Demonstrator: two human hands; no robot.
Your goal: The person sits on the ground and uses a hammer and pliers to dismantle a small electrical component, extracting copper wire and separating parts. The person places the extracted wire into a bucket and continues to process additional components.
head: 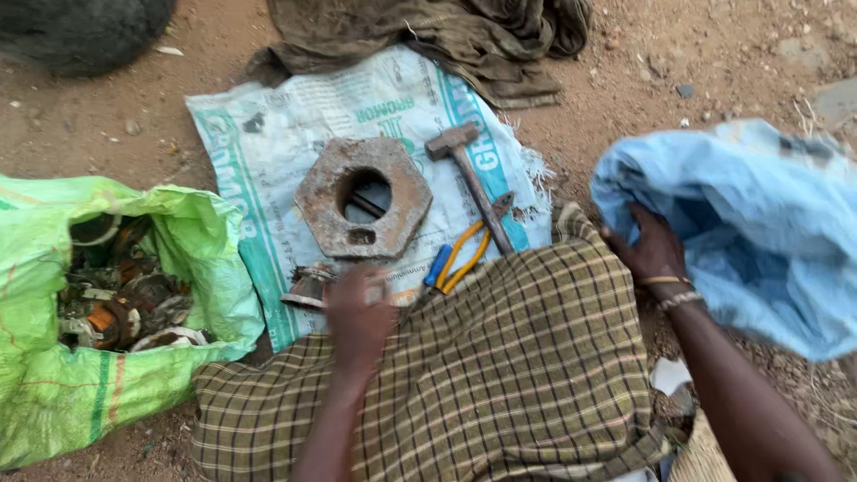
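1. Lower centre of the frame: a checked cloth point(500, 366) covers the person's lap, nearest the camera.
2. Just above its left part, the left hand point(357, 312) is blurred, fingers curled together on a small metal piece point(308, 287); whether it truly grips it I cannot tell.
3. Centre right, the right hand point(656, 250), bangles at the wrist, pinches the rim of a light blue sack point(750, 223) at the right edge.
4. Judgement: the blue sack could sag shut or slip, since only one hand holds its limp rim.
5. Between the hands lie pliers point(460, 259) with orange and blue grips, and a hammer point(473, 183), close enough to be knocked.
6. Centre: a rusty hexagonal steel block point(357, 210) with a round hole sits on a white printed woven sack point(268, 134).
7. Left edge: an open green sack point(54, 384) holds scrap motor parts point(120, 295).
8. Top: a brown rag point(464, 36) on bare earth.
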